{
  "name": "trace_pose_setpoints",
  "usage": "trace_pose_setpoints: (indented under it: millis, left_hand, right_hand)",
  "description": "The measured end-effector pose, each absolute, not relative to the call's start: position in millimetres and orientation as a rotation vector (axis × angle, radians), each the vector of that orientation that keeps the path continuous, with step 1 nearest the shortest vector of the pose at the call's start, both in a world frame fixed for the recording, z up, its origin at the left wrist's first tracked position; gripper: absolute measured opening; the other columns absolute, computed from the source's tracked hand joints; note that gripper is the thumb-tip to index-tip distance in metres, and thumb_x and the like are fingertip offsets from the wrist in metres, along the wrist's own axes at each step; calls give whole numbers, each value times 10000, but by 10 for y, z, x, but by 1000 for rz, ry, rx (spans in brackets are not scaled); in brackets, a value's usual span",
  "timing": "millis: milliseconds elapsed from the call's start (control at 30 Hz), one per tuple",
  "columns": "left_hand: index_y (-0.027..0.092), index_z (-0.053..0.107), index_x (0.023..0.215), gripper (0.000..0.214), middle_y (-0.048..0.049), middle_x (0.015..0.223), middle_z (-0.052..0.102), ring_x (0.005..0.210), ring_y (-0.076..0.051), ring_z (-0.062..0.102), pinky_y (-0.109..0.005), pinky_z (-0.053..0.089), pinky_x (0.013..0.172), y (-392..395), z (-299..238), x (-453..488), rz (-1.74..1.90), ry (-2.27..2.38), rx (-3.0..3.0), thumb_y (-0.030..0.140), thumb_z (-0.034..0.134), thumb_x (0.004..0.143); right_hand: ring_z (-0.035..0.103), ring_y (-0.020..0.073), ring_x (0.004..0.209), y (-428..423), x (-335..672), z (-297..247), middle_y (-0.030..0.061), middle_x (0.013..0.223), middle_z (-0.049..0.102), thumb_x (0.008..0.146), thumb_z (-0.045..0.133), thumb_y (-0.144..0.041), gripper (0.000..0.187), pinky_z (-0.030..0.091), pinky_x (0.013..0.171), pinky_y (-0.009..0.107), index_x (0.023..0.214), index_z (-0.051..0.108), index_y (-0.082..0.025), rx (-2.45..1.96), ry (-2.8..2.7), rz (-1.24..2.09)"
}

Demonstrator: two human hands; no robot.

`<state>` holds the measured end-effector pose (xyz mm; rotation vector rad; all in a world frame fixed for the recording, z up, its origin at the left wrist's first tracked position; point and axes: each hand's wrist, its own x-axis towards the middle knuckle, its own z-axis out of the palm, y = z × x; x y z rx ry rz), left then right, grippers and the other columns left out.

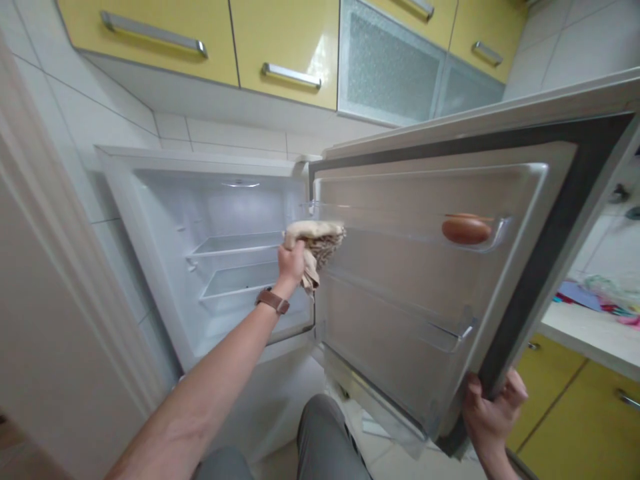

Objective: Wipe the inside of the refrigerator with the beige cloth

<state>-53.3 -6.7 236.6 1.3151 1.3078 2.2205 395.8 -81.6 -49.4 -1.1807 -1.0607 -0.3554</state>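
My left hand [291, 261], with a brown watch strap on its wrist, is closed around a bunched beige cloth [320, 235]. The cloth is near the hinge side of the open fridge door [380, 280], by the upper door shelf [370, 220]; I cannot tell whether it touches. My right hand [495, 410] grips the lower outer edge of that door, its fingers wrapped round the rim and the dark seal. A reddish-brown clay bowl [466, 229] sits at the far end of the upper door shelf. Left of the cloth is the lit fridge interior [220, 207] with glass shelves [240, 280].
Yellow wall cabinets [285, 40] with metal handles hang above the fridge. On the right, a white counter [590, 333] holds plastic bags and colourful items, over yellow lower cabinets [565, 407]. My knees [327, 433] are close below the door. A pale upright panel [65, 267] stands at left.
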Motion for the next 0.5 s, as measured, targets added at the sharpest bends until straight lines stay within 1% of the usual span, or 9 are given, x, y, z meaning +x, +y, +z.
trace_pose_setpoints:
  millis: [100,200,267,400,500]
  left_hand:
    - [149,646,762,209,18,694,593,642,-135,548,-236,469,600,10,2473,-910,2442,1253,951,350,596,736]
    - [137,667,820,205,-2,786,648,694,-142,607,-237,509,637,27,2516,-1258,2520,1269,713,304,603,721]
    - [135,681,861,221,-21,846,685,735,-157,652,-247,539,667,45,2520,-1415,2490,1291,645,286,598,721]
    - [142,713,944,280,-52,891,738,781,-192,705,-285,581,724,145,2583,-1398,2324,1376,822,278,610,723]
    - [132,721,918,241,-76,843,757,801,-217,717,-317,586,781,221,2690,-1077,2121,1468,1138,285,633,754]
  right_hand:
    - [526,384,1266,-907,3876,-440,159,1274,516,792,673,-658,651,423,1099,621,1208,513,-184,-1202,-1047,-357]
    - [522,399,1300,-958,3836,-436,171,1310,512,791,679,-643,673,427,1100,621,1247,510,-178,-1196,-1044,-391]
    - [521,401,1316,-976,3826,-459,168,1314,520,788,684,-638,690,434,1097,613,1271,506,-179,-1189,-1041,-410]
    - [516,413,1337,-1016,3792,-494,177,1345,519,798,694,-609,715,429,1102,630,1329,494,-173,-1168,-1039,-451]
    - [509,433,1341,-1048,3759,-481,195,1369,506,810,699,-589,709,413,1102,654,1341,493,-168,-1143,-1055,-464]
